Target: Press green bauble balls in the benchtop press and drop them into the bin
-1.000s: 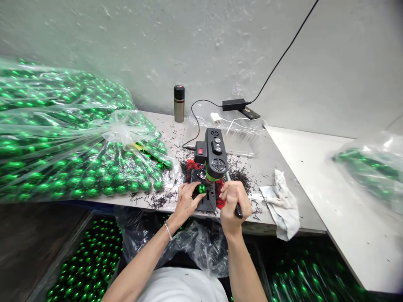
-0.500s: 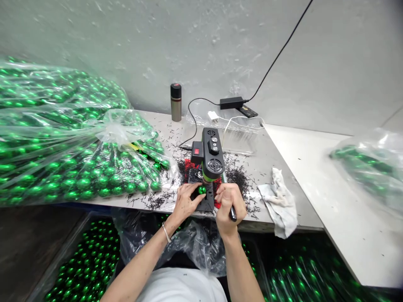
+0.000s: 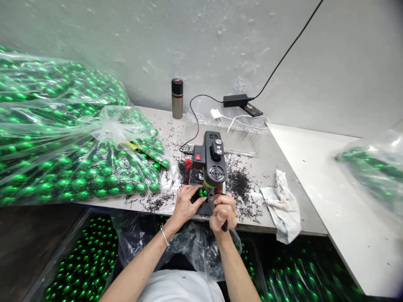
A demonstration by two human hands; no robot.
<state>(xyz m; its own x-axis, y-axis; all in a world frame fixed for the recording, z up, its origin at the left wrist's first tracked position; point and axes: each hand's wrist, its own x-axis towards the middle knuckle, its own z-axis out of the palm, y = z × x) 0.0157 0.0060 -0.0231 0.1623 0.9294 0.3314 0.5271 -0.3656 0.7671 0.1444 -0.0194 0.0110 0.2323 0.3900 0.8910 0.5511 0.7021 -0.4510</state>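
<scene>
A small black bench drill press (image 3: 215, 159) with a red switch stands near the table's front edge. Under its head sits a shiny green ball (image 3: 203, 192). My left hand (image 3: 185, 204) pinches that ball between thumb and fingers, against the black base plate (image 3: 205, 208). My right hand (image 3: 224, 212) is wrapped round the machine's lever handle (image 3: 224, 226), whose black end pokes out below the fist. The tool tip over the ball is hidden by the machine's head.
A large clear bag of green balls (image 3: 78, 159) fills the left. Black shavings (image 3: 239, 181) surround the machine. A thermos (image 3: 177, 99), a power adapter (image 3: 236, 100) and a clear plastic tray (image 3: 242, 144) stand behind. A white rag (image 3: 281, 205) hangs over the front edge.
My right hand has swung the lever handle left and slightly down, closer to the machine. My left hand still pinches the ball in the same spot. The whole view has shifted slightly.
</scene>
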